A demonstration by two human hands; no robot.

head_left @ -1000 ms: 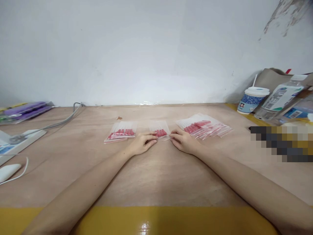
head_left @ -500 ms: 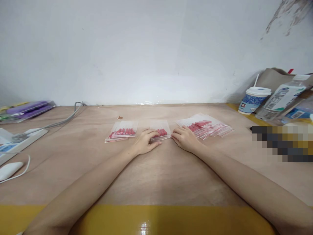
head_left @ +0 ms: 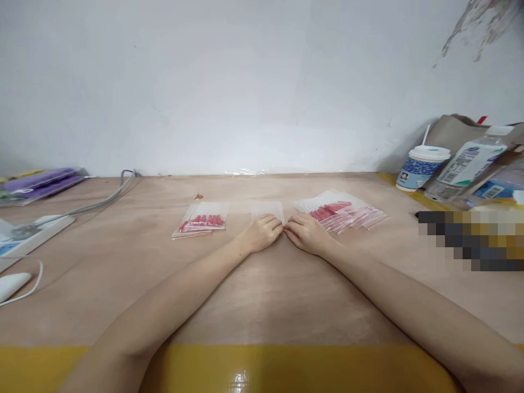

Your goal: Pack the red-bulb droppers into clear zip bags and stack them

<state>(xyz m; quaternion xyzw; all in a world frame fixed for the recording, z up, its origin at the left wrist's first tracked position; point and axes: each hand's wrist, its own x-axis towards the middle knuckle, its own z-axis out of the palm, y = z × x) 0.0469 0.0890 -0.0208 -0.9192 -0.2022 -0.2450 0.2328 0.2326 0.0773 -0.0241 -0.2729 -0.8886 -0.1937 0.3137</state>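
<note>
A small clear zip bag lies flat in the middle of the table, its near part covered by my fingers. My left hand is closed on the bag's near edge, towards the right corner. Fingertip to fingertip with it, my right hand pinches that same corner. Left of the hands, a short stack of zip bags holds several slim red pieces. Just beyond my right hand spreads a bigger, fanned pile of similar bags, also with red pieces inside. What the red pieces are is too small to tell.
On the right stand a blue paper cup with a straw and a tilted plastic bottle. At left are a power strip with a grey cable, a white mouse and purple packages. A white wall closes the back.
My left hand has slid right along the bag's near edge until it meets my right hand, now covering the red pieces inside. My right hand stays at the corner.
</note>
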